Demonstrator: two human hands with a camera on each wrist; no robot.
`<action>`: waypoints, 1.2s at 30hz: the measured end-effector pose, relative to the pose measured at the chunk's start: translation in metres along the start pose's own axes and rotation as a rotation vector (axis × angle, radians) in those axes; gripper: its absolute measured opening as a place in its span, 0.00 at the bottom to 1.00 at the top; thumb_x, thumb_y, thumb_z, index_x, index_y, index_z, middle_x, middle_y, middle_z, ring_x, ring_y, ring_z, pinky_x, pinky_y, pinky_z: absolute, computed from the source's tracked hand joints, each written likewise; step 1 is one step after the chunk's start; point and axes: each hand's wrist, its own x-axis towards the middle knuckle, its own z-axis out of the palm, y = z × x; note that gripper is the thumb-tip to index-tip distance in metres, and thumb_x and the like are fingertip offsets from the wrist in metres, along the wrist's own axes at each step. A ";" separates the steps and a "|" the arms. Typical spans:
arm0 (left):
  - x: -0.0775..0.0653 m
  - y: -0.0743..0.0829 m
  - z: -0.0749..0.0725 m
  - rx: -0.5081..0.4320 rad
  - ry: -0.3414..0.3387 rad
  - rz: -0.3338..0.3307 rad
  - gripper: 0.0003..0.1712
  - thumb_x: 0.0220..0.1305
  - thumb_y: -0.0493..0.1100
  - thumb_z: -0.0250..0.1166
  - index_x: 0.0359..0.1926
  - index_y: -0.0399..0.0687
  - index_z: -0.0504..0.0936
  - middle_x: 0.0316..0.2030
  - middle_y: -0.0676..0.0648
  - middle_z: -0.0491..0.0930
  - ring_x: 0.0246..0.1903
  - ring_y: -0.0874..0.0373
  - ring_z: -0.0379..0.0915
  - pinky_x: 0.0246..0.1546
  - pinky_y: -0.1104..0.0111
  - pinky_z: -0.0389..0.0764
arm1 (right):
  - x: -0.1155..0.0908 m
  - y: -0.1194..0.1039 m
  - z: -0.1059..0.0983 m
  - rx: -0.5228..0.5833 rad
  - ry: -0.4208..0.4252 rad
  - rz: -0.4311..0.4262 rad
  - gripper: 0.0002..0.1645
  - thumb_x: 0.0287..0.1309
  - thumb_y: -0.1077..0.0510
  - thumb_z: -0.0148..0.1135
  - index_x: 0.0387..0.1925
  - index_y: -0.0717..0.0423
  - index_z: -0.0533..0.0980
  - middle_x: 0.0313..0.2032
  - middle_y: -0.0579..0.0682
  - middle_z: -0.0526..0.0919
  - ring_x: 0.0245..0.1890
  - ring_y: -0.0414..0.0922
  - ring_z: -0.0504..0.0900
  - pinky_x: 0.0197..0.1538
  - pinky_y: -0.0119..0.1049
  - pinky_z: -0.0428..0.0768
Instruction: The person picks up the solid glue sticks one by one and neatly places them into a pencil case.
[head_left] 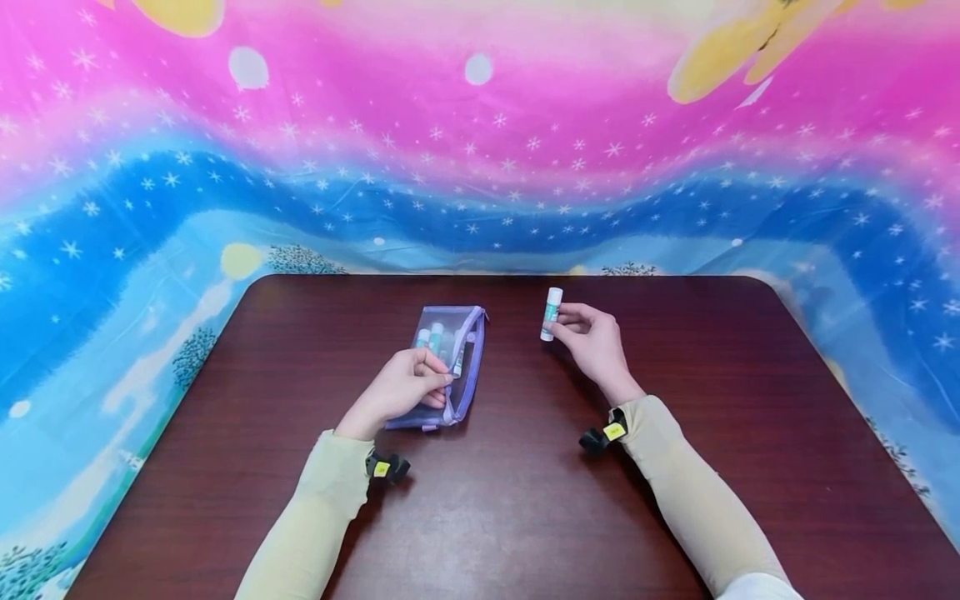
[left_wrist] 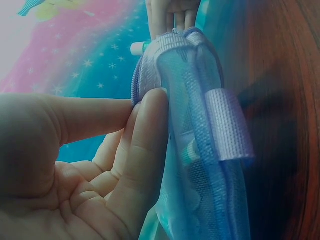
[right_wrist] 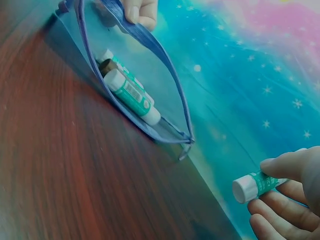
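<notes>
A purple-edged mesh zipper pouch (head_left: pixel 475 367) lies on the table with its mouth gaping toward the right. My left hand (head_left: pixel 405 385) pinches the pouch's upper edge between thumb and fingers, as the left wrist view shows close up. Inside are several glue sticks (right_wrist: pixel 131 95), white and green, seen through the opening in the right wrist view. Right of the pouch and apart from it, my right hand (head_left: pixel 596 340) holds another glue stick (head_left: pixel 552 315) roughly upright between thumb and fingers. A dark round end (right_wrist: pixel 107 66) shows among the sticks; its kind is unclear.
Both hands work over a dark reddish wooden table (head_left: pixel 480 517) with rounded far corners. Behind it and along its sides hangs a colourful printed cloth (head_left: pixel 480 167). Small black cameras (head_left: pixel 603 435) are strapped at both wrists.
</notes>
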 end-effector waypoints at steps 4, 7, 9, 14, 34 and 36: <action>-0.001 0.000 0.000 0.003 0.000 0.011 0.08 0.69 0.32 0.66 0.43 0.30 0.77 0.27 0.39 0.81 0.25 0.54 0.82 0.33 0.62 0.89 | -0.002 -0.003 0.008 0.013 -0.013 0.002 0.22 0.60 0.55 0.74 0.54 0.58 0.83 0.41 0.54 0.87 0.40 0.48 0.87 0.38 0.29 0.81; -0.001 0.000 0.000 -0.001 0.000 0.014 0.08 0.69 0.32 0.66 0.43 0.30 0.77 0.27 0.40 0.81 0.24 0.54 0.82 0.32 0.62 0.89 | -0.004 -0.004 0.014 0.025 -0.029 0.005 0.22 0.60 0.55 0.75 0.54 0.57 0.83 0.41 0.54 0.87 0.40 0.48 0.87 0.39 0.30 0.82; 0.000 0.000 0.000 -0.002 0.002 0.013 0.08 0.69 0.32 0.66 0.42 0.30 0.77 0.27 0.40 0.81 0.24 0.54 0.82 0.32 0.63 0.89 | -0.005 -0.005 0.018 0.032 -0.044 -0.007 0.22 0.60 0.56 0.74 0.54 0.58 0.83 0.41 0.54 0.87 0.40 0.48 0.87 0.39 0.31 0.83; 0.000 -0.001 0.000 0.001 0.007 0.002 0.07 0.69 0.31 0.66 0.42 0.30 0.77 0.26 0.40 0.81 0.24 0.55 0.81 0.32 0.64 0.89 | -0.008 -0.006 0.028 0.049 -0.081 -0.016 0.20 0.60 0.57 0.74 0.53 0.58 0.83 0.40 0.53 0.87 0.38 0.47 0.87 0.40 0.33 0.84; -0.002 0.003 0.001 -0.002 0.005 0.003 0.06 0.68 0.31 0.66 0.41 0.30 0.77 0.26 0.41 0.82 0.24 0.55 0.81 0.32 0.63 0.89 | -0.022 -0.019 0.065 0.047 -0.227 0.038 0.22 0.61 0.57 0.74 0.55 0.58 0.82 0.39 0.51 0.87 0.37 0.45 0.87 0.41 0.37 0.86; -0.002 0.004 0.001 -0.005 0.005 0.003 0.06 0.68 0.31 0.66 0.41 0.30 0.77 0.26 0.41 0.82 0.24 0.55 0.81 0.32 0.63 0.89 | -0.022 -0.019 0.068 0.056 -0.234 0.055 0.23 0.60 0.57 0.74 0.55 0.58 0.81 0.39 0.51 0.87 0.36 0.44 0.87 0.41 0.37 0.87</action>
